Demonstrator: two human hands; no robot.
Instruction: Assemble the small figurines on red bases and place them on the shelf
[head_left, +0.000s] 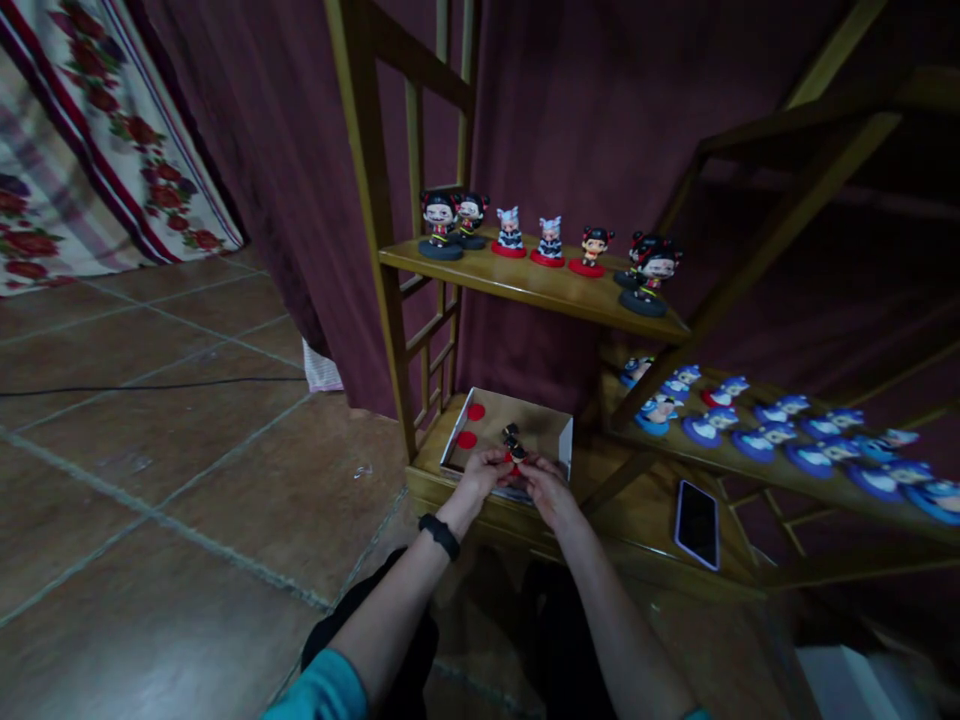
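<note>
Both of my hands meet over the front of a shallow cardboard box (565,448) on the lower shelf. My left hand (486,472) and my right hand (547,488) close their fingertips from either side on a small figurine (517,453) with a dark top and red at its lower part. Its finer details are too small to tell. Just beyond it, inside the box, shows a small black piece (511,432). Two round red bases (476,411) lie at the left of the box floor.
Above the box, a wooden shelf (525,285) carries several figurines on red or dark bases. Blue-and-white figurines (761,438) stand in rows on the right shelf. A phone (697,525) lies right of the box. A wooden post (386,330) rises at the left.
</note>
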